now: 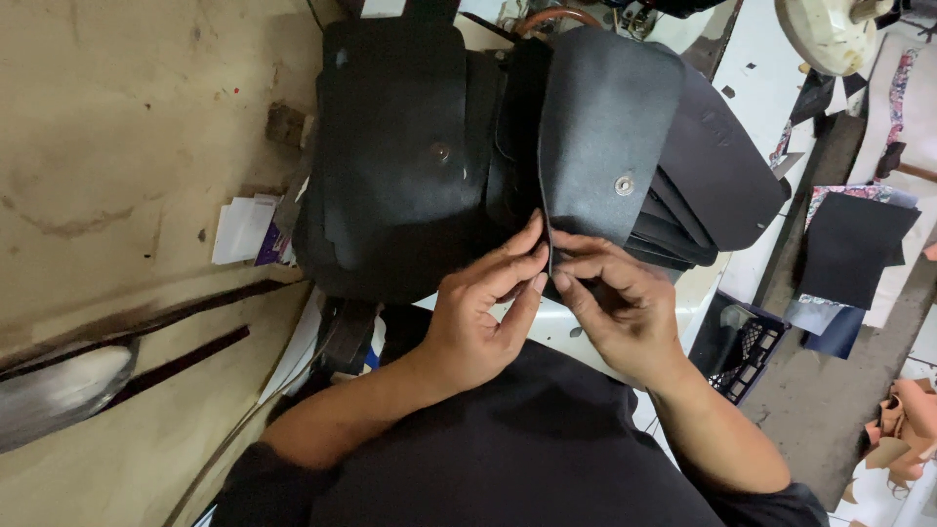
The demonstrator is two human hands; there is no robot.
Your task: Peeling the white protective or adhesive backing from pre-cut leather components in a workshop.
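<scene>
A dark grey leather flap (600, 127) with a round metal snap stands out from a pile of black leather pieces (390, 156) on the work surface. My left hand (483, 312) and my right hand (620, 303) both pinch the flap's near corner, fingertips meeting at its edge. A second black flap with a snap lies to the left of it. More stacked black pieces (717, 161) fan out to the right, under the held flap.
A beige wall (127, 146) fills the left side, with white paper slips (244, 229) against it. A white tabletop (756, 98) runs at the right. Dark sheets (859, 249) and tan leather scraps (908, 429) lie on the floor at right.
</scene>
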